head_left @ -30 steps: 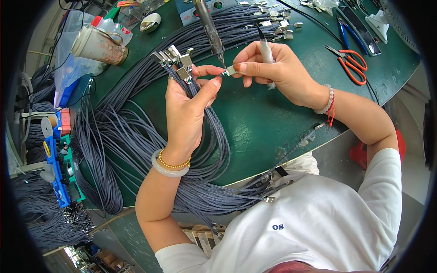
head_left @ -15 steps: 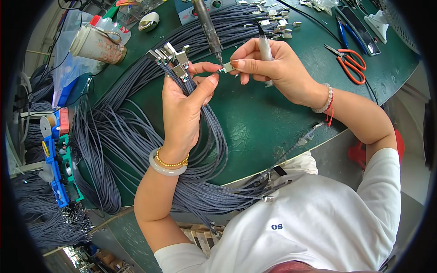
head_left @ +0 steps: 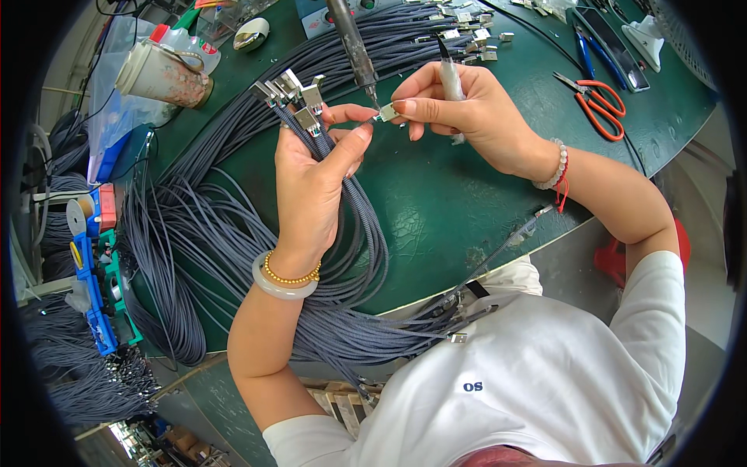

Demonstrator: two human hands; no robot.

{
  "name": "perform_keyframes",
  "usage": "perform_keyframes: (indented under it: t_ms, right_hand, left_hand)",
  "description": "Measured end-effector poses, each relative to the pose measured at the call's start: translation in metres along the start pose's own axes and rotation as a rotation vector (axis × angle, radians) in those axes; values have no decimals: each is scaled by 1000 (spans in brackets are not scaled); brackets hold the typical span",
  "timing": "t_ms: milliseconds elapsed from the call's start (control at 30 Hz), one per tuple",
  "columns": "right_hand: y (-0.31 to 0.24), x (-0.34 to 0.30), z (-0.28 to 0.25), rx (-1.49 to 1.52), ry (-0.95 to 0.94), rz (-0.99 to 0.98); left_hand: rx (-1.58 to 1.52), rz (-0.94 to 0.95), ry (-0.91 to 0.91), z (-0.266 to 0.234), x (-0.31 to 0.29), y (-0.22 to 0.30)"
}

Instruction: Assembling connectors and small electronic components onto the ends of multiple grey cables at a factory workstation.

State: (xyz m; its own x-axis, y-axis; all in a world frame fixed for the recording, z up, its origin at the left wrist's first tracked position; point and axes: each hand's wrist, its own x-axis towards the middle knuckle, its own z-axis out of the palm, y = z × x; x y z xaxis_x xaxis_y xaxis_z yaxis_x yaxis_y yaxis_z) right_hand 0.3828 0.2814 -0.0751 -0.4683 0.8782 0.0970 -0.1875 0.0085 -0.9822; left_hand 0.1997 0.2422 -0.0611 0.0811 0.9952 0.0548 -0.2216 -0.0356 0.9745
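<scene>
Tiny silver metal connector [head_left: 387, 114] sits pinched between both hands right under the fixed soldering iron tip [head_left: 372, 95], probably for soldering. Left hand [head_left: 311, 183] also fans spare grey braided cables [head_left: 342, 233]; right hand [head_left: 467, 117] tucks a pen-like tool [head_left: 450, 78].

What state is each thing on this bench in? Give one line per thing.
Connector: pinched between both hands, at the iron's tip.
Left hand: grip closed on a cable bundle.
Right hand: also holds a grey pen-like tool.
Soldering iron: fixed, tip pointing down.
Scissors: lying flat, blades shut.
Cup: tipped on its side.
</scene>
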Motion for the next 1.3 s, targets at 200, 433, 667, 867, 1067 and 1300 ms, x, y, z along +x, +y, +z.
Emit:
perform_keyframes:
  t_ms: [200,433,667,867,1067,1300]
  right_hand:
    - [2,-1,2,-9,-5,9]
    - [4,-1,2,-46,10,22]
    - [14,6,5,-124,16,-42]
    - [23,12,3,-228,-4,-34]
    - [26,16,5,-343,24,21]
    - [32,18,-4,-244,-1,-18]
  left_hand:
    - [-11,-7,18,-1,-3,0]
    - [-43,-73,37,-4,-5,2]
    - [-209,-273,10,-19,-4,-2]
    - [-162,-354,5,-27,-1,-12]
    - [-66,-394,-49,-25,3,-20]
    - [31,-377,-82,-16,7,-27]
